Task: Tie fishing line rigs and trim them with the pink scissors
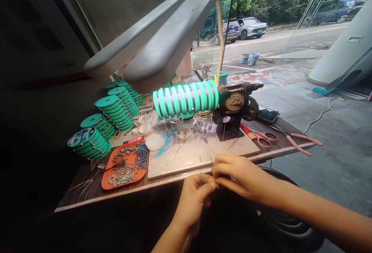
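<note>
My left hand [195,197] and my right hand [236,173] meet at the front edge of the board, fingertips pinched together. Between them is the end of a thin fishing line [208,150], hard to make out where the fingers cover it. A tan wrap circles one finger of my left hand. The line climbs to a row of green line spools [186,98] mounted on a dark winding machine [235,102] with a dial and gears. Small metal swivels and weights [205,131] dangle below the spools.
An orange tray [145,175] with sorted small metal parts lies to the left, near stacked green spools [112,109]. On the pale board [186,160] are a round dish [183,133] and blue strands [162,146]. Scissors [266,138], pliers [299,142] and a phone [269,115] lie right.
</note>
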### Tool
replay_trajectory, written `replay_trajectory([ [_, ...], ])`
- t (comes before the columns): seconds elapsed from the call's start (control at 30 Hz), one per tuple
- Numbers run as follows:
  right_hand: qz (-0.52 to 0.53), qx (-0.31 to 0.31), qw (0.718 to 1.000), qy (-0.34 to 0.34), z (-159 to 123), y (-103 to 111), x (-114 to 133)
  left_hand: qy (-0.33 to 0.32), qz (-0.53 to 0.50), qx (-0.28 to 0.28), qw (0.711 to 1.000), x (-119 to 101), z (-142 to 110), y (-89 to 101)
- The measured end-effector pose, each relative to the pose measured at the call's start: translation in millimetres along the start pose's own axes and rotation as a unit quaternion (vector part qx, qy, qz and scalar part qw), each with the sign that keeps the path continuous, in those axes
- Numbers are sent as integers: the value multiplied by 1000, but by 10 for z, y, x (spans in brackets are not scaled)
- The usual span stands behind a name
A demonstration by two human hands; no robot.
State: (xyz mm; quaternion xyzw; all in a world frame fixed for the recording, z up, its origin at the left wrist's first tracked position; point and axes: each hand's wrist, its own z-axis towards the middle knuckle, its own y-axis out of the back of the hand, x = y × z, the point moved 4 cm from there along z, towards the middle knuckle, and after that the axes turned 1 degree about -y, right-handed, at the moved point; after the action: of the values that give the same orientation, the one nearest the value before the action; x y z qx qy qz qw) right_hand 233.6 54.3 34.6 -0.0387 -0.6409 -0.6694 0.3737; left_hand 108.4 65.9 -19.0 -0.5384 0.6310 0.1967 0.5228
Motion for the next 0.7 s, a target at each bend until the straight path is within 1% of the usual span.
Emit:
replay_trajectory([
  [0.03,21,-58,998,-5,-66,23,-5,16,-14,9,1000,12,2,-9],
  [0.07,49,-123,991,-27,-146,39,-25,32,-27,15,999,25,3,-18],
  [0.1,84,-179,978,-65,-232,28,-59,46,-37,20,998,37,2,-28],
  [0.13,131,-205,963,-115,-311,-25,-101,55,-43,21,997,46,1,-36],
  [0.17,194,-194,946,-170,-373,-128,-139,58,-45,21,997,53,0,-44],
  [0.2,273,-156,924,-219,-415,-268,-158,56,-45,22,997,58,0,-54],
  [0.23,360,-110,891,-254,-439,-423,-152,51,-42,25,998,62,0,-65],
  [0.27,446,-71,850,-272,-446,-568,-124,44,-39,26,998,64,1,-76],
  [0.3,518,-54,806,-280,-441,-684,-92,37,-34,26,998,65,2,-85],
  [0.33,569,-54,769,-285,-430,-769,-70,31,-30,26,999,65,2,-94],
  [0.37,598,-64,744,-290,-416,-826,-63,30,-27,27,999,64,3,-103],
  [0.4,610,-74,732,-294,-406,-859,-69,31,-26,28,999,62,3,-111],
  [0.43,611,-78,730,-297,-402,-875,-86,39,-30,29,998,60,3,-119],
  [0.53,577,-97,754,-300,-449,-821,-170,88,-55,44,994,60,0,-150],
  [0.57,552,-112,772,-295,-483,-773,-190,108,-64,48,991,62,-2,-157],
  [0.6,504,-128,808,-277,-517,-708,-189,122,-66,54,989,62,-5,-163],
  [0.63,425,-143,861,-241,-544,-627,-160,122,-53,58,989,54,-8,-163],
  [0.67,317,-155,916,-189,-561,-539,-97,97,-20,57,993,28,-8,-155],
  [0.7,189,-161,961,-125,-566,-455,-5,48,36,49,997,-14,-11,-139],
])
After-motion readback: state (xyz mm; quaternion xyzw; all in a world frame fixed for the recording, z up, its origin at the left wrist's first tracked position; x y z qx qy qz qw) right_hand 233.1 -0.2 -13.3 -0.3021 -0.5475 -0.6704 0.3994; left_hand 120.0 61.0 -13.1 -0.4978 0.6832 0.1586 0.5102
